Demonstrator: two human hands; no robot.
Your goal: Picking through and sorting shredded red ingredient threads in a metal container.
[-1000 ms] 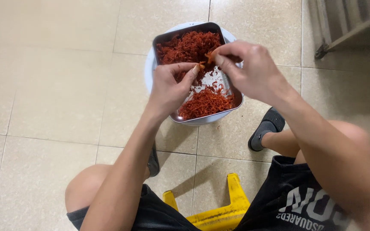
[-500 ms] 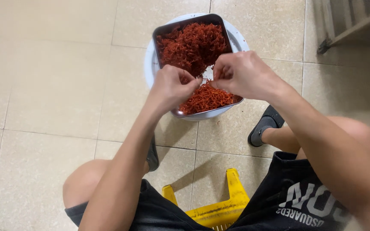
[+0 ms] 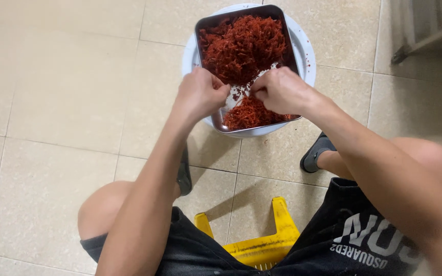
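A rectangular metal tray (image 3: 206, 26) sits on a round white basin (image 3: 307, 48) on the tiled floor. A large heap of red shreds (image 3: 244, 43) fills its far half. A smaller heap (image 3: 249, 113) lies at its near end, with bare metal between the two. My left hand (image 3: 199, 94) and my right hand (image 3: 281, 91) hover over the tray's middle. Their curled fingers nearly meet and pinch a small bit of the red shreds. What lies inside the fingers is mostly hidden.
I sit on a low yellow plastic stool (image 3: 262, 245) with my knees apart, in black shorts. A grey sandal (image 3: 314, 153) is on my right foot beside the basin. A metal rack leg (image 3: 420, 36) stands at the upper right.
Both hands have dropped from the tray's far part to its middle and drawn closer together, fingers curling in. The big heap behind them is now uncovered.
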